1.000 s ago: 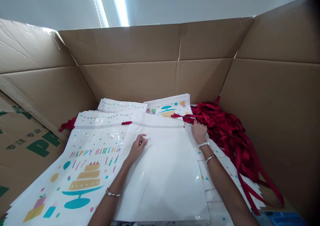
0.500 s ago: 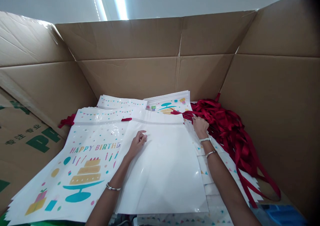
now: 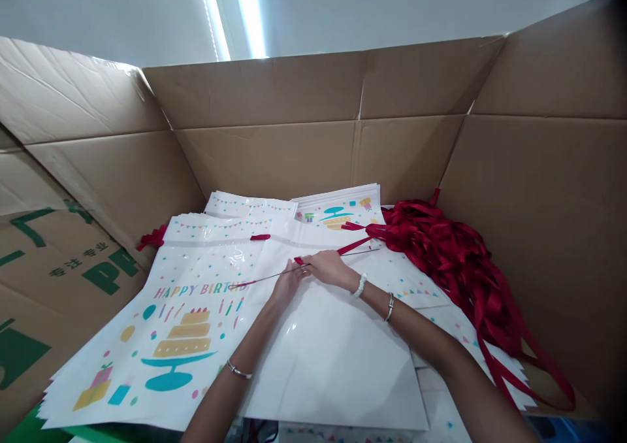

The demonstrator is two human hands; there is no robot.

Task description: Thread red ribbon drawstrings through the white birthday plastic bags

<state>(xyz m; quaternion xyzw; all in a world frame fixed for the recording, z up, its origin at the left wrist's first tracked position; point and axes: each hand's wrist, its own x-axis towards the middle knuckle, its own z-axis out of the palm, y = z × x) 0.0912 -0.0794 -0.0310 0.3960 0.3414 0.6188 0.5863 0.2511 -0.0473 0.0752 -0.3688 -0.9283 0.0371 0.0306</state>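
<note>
Over a blank white plastic bag [image 3: 337, 358], my two hands meet with closed fingers. A long thin metal rod [image 3: 264, 278] runs slantwise through them, its left end over the printed bag and its right end past my right wrist. My right hand [image 3: 329, 268] pinches the end of a red ribbon [image 3: 353, 246] together with the rod. My left hand [image 3: 290, 282] is closed at the rod, its fingertips touching those of my right hand. Exactly which fingers grip ribbon and which grip rod is hidden. The ribbon trails right to a tangled ribbon heap [image 3: 431, 247].
On the left lies a stack of white bags printed with a birthday cake [image 3: 181, 332]. More printed bags [image 3: 343, 208] lie at the back. A short red ribbon piece [image 3: 260, 237] shows at the blank bag's top left. Tall cardboard walls [image 3: 269, 155] enclose the back and sides.
My right hand has moved left from the ribbon heap to the bag's middle, bringing the rod and a ribbon end. My left hand has shifted slightly and closed at the rod.
</note>
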